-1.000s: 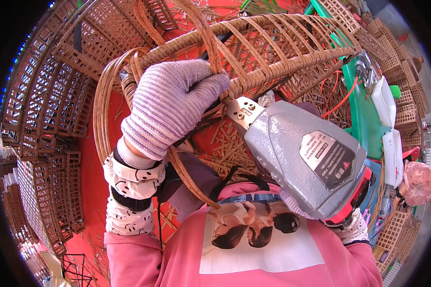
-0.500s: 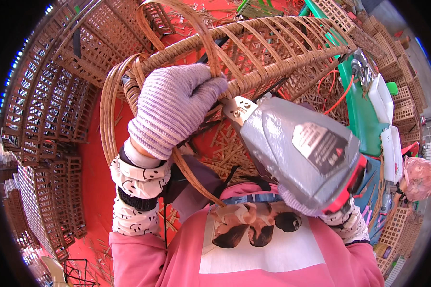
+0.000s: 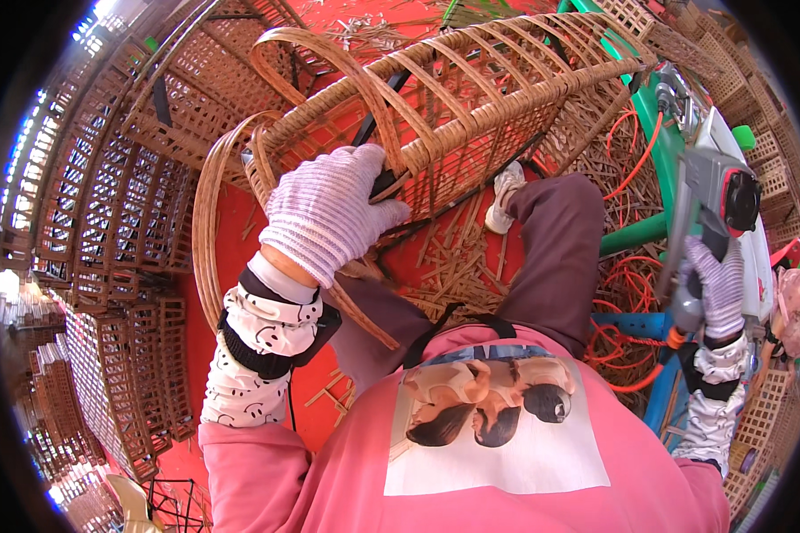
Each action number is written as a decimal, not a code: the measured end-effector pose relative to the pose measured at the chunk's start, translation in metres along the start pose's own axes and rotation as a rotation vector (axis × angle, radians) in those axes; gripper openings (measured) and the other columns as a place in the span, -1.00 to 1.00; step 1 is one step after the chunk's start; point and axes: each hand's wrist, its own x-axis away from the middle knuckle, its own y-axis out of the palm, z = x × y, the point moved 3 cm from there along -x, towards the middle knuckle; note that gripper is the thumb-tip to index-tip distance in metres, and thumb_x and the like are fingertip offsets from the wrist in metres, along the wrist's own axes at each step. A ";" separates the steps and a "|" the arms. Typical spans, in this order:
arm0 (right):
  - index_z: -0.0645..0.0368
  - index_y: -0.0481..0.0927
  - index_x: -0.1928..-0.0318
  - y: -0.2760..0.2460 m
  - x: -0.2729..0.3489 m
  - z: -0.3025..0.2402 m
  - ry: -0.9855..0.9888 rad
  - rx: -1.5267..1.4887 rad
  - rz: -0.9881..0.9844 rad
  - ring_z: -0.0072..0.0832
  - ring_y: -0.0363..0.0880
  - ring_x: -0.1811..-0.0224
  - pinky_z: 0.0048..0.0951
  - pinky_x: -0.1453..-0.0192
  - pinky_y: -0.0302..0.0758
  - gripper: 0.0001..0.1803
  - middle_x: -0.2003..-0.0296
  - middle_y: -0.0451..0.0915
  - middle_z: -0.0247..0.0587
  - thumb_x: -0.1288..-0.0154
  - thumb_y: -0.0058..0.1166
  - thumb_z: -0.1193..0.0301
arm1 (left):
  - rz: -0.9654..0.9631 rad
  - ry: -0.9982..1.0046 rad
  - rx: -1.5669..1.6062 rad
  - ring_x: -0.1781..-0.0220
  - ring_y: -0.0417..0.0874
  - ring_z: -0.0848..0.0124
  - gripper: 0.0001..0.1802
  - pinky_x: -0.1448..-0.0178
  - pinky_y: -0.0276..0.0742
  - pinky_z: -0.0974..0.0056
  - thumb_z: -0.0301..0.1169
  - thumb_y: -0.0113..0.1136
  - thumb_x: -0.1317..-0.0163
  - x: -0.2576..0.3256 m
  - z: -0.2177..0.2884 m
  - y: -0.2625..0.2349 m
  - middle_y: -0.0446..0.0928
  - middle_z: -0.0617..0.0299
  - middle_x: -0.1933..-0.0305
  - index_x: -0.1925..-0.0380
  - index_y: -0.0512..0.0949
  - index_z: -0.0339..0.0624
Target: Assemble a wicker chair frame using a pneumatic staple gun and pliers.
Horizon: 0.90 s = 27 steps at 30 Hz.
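Note:
My left hand (image 3: 329,209), in a striped lilac glove, is closed over the near corner of a brown wicker basket frame (image 3: 480,120). Under its fingers runs a flat rattan strip (image 3: 378,98), which loops above the rim; a loose tail (image 3: 369,322) comes out below the wrist. More strips (image 3: 206,222) bend round the basket's left end. At the far right my right hand (image 3: 720,284), gloved alike, grips the handle of a grey and black pneumatic stapler (image 3: 713,191). An orange hose joins the handle's lower end. The tool is apart from the basket.
Stacked wicker baskets (image 3: 116,204) fill the left side. On the right stand a green frame (image 3: 662,164), a white tray (image 3: 751,266) and tangled orange hose (image 3: 627,355). Cut rattan scraps (image 3: 453,266) litter the red floor around my legs (image 3: 556,240).
My right hand has carried the stapler from the basket corner away to the far right. The left hand stays at the corner, its thumb shifted slightly lower. My legs are now uncovered to view.

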 end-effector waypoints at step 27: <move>0.20 0.51 0.17 0.045 -0.081 -0.014 -0.377 0.980 -0.124 -0.05 0.56 0.20 -0.18 0.10 0.47 -0.60 0.29 0.58 0.07 -0.11 0.12 0.14 | 0.384 0.011 0.328 0.32 0.62 0.17 -0.69 0.17 0.53 0.24 -0.31 0.24 -0.05 0.002 -0.042 -0.046 0.57 0.05 0.38 0.23 0.54 -0.25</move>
